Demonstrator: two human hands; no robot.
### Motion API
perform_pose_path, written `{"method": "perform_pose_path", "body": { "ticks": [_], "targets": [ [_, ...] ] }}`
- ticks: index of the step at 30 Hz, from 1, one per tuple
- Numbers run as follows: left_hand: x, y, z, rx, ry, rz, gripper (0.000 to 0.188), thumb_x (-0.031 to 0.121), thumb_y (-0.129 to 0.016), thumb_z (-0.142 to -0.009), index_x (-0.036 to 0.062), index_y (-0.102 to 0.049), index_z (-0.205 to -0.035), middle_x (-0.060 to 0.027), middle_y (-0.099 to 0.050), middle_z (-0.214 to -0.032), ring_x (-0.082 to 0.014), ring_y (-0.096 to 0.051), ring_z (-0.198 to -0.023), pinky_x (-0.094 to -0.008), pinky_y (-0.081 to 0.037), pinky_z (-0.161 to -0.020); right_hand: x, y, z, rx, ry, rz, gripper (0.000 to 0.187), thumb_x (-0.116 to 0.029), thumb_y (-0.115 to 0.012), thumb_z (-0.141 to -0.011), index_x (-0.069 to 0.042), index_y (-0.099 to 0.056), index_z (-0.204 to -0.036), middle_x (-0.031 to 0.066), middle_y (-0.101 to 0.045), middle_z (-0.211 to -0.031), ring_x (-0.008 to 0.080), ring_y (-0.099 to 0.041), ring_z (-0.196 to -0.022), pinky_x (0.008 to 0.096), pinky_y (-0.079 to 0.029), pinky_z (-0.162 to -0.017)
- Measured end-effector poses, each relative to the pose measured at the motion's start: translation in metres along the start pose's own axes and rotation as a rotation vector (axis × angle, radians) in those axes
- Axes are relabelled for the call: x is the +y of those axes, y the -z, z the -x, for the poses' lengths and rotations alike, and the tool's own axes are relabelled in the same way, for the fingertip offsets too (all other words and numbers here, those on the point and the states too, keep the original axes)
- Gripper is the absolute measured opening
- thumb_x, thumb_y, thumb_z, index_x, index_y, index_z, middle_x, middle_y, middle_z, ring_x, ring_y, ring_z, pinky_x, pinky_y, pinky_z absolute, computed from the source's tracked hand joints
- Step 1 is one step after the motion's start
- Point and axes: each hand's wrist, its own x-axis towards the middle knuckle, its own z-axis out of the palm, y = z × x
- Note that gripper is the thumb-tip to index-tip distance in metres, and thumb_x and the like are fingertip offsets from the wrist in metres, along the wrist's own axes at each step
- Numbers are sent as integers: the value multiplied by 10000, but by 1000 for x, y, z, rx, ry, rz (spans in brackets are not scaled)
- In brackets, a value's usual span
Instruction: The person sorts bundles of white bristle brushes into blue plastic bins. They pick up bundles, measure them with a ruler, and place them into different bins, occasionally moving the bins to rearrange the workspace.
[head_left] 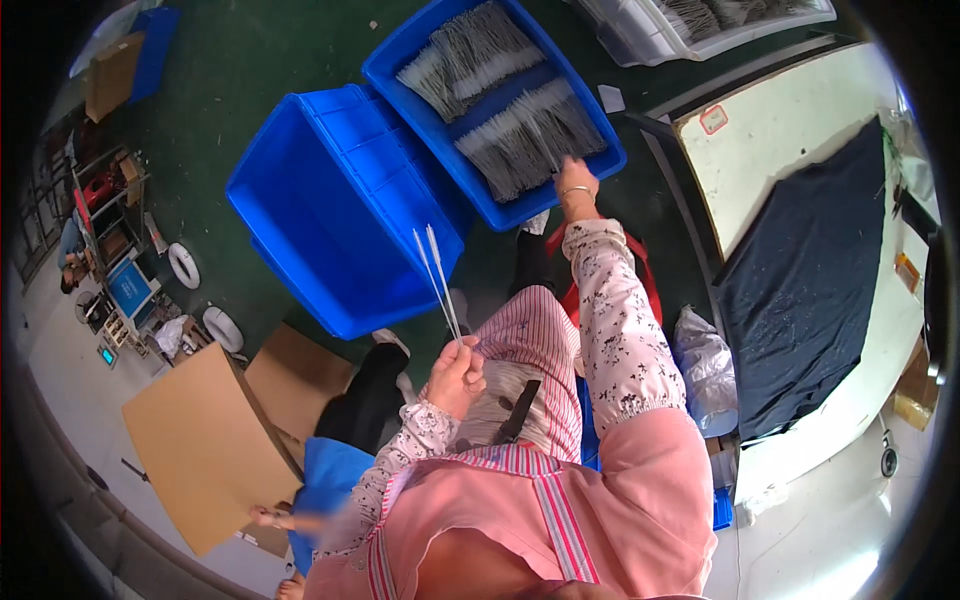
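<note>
Left hand (458,378): pinched around two brushes (433,242). Right hand (576,183): at brush bundle (520,140) in blue bin (500,98); opening, hold indiscernible.

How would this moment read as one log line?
left hand: holds two thin brushes | right hand: at brush pile in blue bin, grip unclear

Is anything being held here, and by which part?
The left hand pinches two thin rods by their near ends; whether the right hand grips any is unclear.
</note>
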Motion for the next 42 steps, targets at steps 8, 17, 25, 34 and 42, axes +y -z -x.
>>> {"method": "perform_pose_path", "body": {
  "ticks": [8, 17, 25, 34, 42],
  "targets": [
    [15, 2, 15, -66, -24, -29, 157, 176, -450, -914, 90, -464, -1045, 3, -500, -690, -59, -384, -522, -211, -314, -468, 38, 5, 32, -65, 5, -182, 273, -257, -601, -746, -62, -626, -936, 166, -617, -955, 333, -586, -900, 402, -471, -784],
    [9, 46, 50, -378, -31, -20, 157, 182, -448, -919, 111, -485, -1054, -4, -479, -686, -61, -363, -524, -216, -305, -470, 89, -14, 191, 12, -180, -476, 289, -265, -531, -748, -41, -645, -891, 202, -624, -864, 340, -601, -839, 401, -463, -771],
    [-17, 131, 76, -664, 154, -178, 150, 178, -438, -921, 97, -500, -1031, -4, -499, -681, -62, -371, -497, -217, -307, -463, -10, 4, 370, -149, -224, -1357, 384, -402, -531, -838, -34, -632, -879, 30, -617, -701, 103, -531, -507, 221, -396, -465],
    [-89, 230, 103, -666, 285, -364, 170, 154, -417, -913, 56, -487, -1033, 0, -478, -667, -55, -354, -471, -203, -273, -390, -69, -46, 538, -251, 44, -1811, 211, -188, -564, -857, -13, -597, -970, 22, -591, -754, 61, -464, -514, 191, -329, -401],
    [-150, 265, 130, -831, 553, -452, 169, 160, -408, -921, 74, -484, -1046, -2, -461, -688, -41, -316, -449, -200, -254, -398, -22, -64, 629, -234, 38, -1873, 249, -207, -490, -901, -12, -553, -1040, 57, -616, -814, 62, -429, -501, 193, -358, -420]
  ]
}}
